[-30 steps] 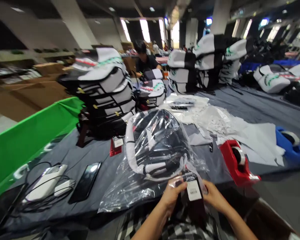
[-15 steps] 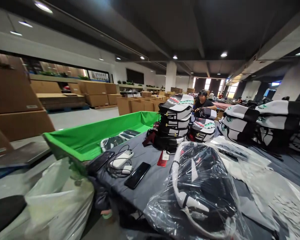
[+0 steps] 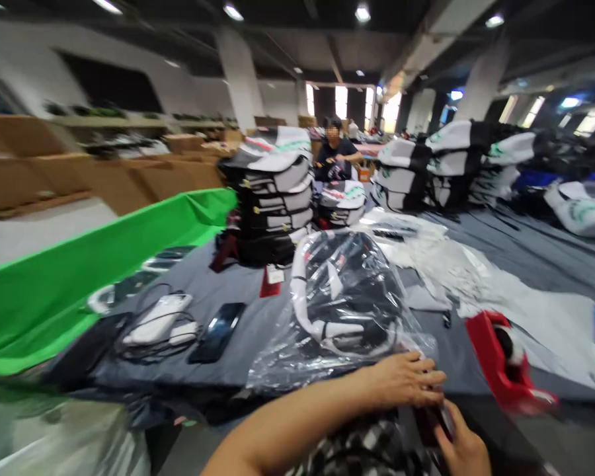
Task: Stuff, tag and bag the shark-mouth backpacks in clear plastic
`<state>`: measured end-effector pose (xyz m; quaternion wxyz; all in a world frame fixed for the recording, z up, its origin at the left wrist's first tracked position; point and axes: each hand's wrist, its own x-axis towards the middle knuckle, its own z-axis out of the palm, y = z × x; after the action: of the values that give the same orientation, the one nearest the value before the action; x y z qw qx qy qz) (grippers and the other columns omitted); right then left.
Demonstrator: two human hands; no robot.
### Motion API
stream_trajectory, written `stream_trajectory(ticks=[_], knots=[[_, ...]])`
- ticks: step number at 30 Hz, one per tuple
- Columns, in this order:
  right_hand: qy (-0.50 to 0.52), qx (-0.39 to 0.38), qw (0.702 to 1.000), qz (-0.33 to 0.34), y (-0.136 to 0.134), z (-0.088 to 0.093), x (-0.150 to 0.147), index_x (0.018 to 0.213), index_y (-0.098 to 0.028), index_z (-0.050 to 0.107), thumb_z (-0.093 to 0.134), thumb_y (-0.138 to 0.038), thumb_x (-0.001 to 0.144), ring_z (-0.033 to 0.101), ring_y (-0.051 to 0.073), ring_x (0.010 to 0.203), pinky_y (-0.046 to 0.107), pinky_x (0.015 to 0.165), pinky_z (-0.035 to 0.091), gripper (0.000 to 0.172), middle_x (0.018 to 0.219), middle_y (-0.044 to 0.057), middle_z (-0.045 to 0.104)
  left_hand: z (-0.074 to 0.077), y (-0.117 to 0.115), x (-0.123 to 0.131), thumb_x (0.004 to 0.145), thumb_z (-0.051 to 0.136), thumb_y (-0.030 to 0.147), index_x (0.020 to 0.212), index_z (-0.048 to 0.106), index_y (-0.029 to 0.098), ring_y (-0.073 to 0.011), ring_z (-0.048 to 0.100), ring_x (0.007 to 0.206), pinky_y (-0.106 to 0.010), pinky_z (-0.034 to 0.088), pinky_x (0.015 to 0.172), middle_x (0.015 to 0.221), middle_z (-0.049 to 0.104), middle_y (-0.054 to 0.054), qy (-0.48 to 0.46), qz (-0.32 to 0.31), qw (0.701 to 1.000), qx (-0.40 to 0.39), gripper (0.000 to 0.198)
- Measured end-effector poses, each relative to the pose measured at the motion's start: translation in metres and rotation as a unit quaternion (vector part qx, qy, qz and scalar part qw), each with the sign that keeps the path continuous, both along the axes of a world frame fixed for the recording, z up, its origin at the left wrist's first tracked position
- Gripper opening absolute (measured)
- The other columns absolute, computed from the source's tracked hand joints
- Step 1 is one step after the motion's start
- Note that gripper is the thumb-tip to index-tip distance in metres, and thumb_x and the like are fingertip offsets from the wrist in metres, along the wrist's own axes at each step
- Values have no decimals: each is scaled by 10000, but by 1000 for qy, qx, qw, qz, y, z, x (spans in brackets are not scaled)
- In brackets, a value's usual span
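Observation:
At the table's front edge, my left hand (image 3: 409, 380) reaches across to the right with its fingers curled down. Just below it, my right hand (image 3: 463, 446) is closed around the side of a dark red flat piece (image 3: 428, 426). Both hands meet at this piece; blur and the fingers hide what kind it is. Under my left forearm shows a black-and-white checkered item (image 3: 361, 446), partly cut off by the frame. Behind my hands, a backpack in a clear plastic bag (image 3: 350, 291) lies on the table.
Stacked backpacks (image 3: 272, 198) stand behind the bagged one, beside a red tag (image 3: 270, 284). A phone (image 3: 218, 332) and a white charger with cables (image 3: 158, 319) lie left, near a green-lined bin (image 3: 104, 238). A red tape dispenser (image 3: 500, 363) and plastic bags (image 3: 456, 264) are right. A person (image 3: 334, 149) sits beyond.
My view has turned to the right, so the table's contents sit further left. Both my hands and the red tape dispenser have come into view. The bagged backpack still lies on the table.

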<state>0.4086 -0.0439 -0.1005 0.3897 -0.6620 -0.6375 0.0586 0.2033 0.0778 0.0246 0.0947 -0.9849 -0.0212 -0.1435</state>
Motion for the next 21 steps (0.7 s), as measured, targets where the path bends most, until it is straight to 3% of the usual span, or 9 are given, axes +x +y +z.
stream_trajectory(ticks=[3,6,9,12,14,16,19,21], knots=[[-136,104,985,35,-18,7,-13,1033,-144,694,365,-378,1028,621,177,430,233,447,459,403,559,48,650,8,13,34,970,577,235,919,662,196,-195,611,995,-325,441,842,946,708,-51,49,-102,994,2,107],[-201,137,968,68,-29,17,-30,1042,-115,654,319,-180,1015,572,137,399,214,434,416,343,523,8,601,0,13,56,940,604,211,941,641,180,-185,624,821,-319,448,723,808,683,-39,48,-137,989,-22,48],[-195,146,963,113,-34,30,-38,1011,-131,626,336,-91,970,559,119,407,219,440,400,295,548,-10,602,-13,7,53,866,692,206,827,663,201,-170,618,644,-295,408,544,673,673,-9,128,-132,982,-47,48],[-174,151,952,200,-30,52,-27,995,-166,623,421,-111,956,548,115,420,236,451,395,213,558,-26,607,-24,-1,35,838,720,186,619,633,208,-141,579,502,-272,324,416,528,622,11,196,-115,972,-52,236],[-157,161,947,228,-18,69,-13,1057,-186,621,478,-131,952,587,119,480,238,502,436,186,605,-26,643,-24,-7,21,848,698,155,574,614,202,-131,574,473,-262,329,400,502,608,14,218,-107,969,-50,290],[-148,171,956,188,6,83,-1,1156,-202,614,530,-152,942,680,147,688,256,660,517,236,785,18,720,-18,-11,10,878,646,139,633,636,189,-142,612,523,-262,406,447,556,639,2,206,-100,973,-40,250],[-166,122,967,148,61,94,-1,1323,-212,589,604,-201,898,638,258,1128,408,958,507,425,1204,131,687,-4,-15,-2,971,497,140,937,673,130,-164,691,722,-280,546,647,793,728,-57,104,-98,989,-47,180],[-136,67,970,188,100,100,-10,1293,-200,626,592,-227,909,660,257,1060,401,915,524,386,1145,128,706,2,-16,-9,1002,434,139,1187,610,108,-173,715,923,-280,573,817,1009,751,-110,24,-81,993,-85,257]])
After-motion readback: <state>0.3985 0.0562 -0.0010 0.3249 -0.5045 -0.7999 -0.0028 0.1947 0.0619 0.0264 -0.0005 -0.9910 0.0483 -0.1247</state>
